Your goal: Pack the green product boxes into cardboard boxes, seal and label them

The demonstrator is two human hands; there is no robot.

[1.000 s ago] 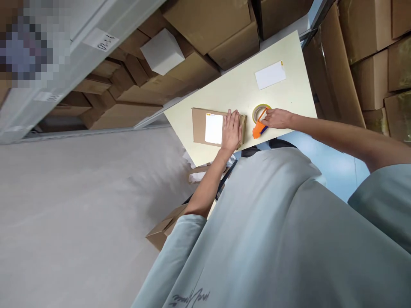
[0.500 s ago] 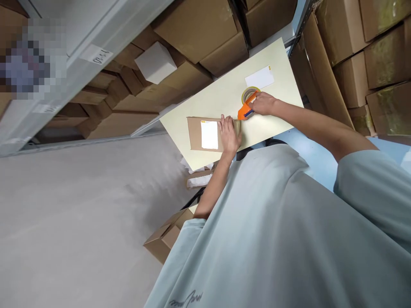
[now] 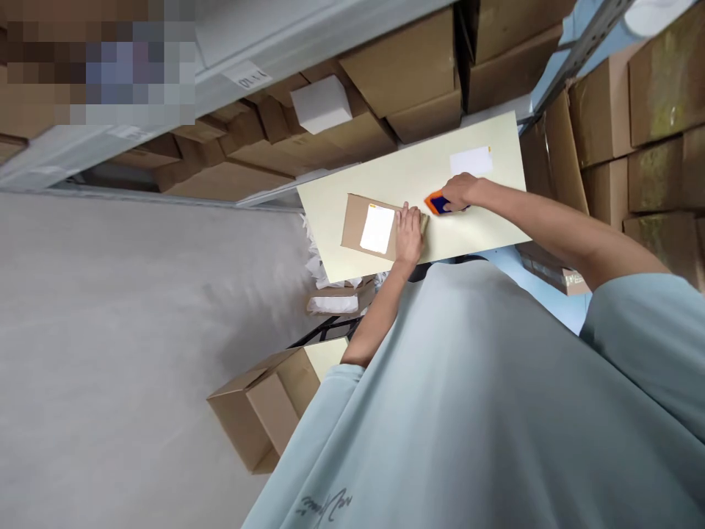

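Observation:
A flat cardboard box (image 3: 355,222) with a white label (image 3: 377,228) lies slightly askew on a cream tabletop (image 3: 330,191). My left hand (image 3: 408,235) rests across its right part, fingers stretched out over the cardboard. Shiny tape (image 3: 424,224) shows at the box's right end, just past that hand. My right hand (image 3: 461,192) is closed around an orange and blue tape dispenser (image 3: 438,203), a short way right of the box and apart from it. Its tape roll is hidden from this angle. Beyond the right hand, another white label (image 3: 471,161) lies on the tabletop.
Shelves with cardboard boxes (image 3: 407,66) and a white box (image 3: 321,104) run behind the tabletop. More cartons (image 3: 661,169) are stacked at the right. An open carton (image 3: 258,411) stands lower left, near crumpled paper (image 3: 316,268). A blurred-out patch covers the upper left.
The dispenser has turned in my right hand and moved away from the box's end, and its roll no longer shows. My left hand stays on the box, now more tilted. The view has shifted.

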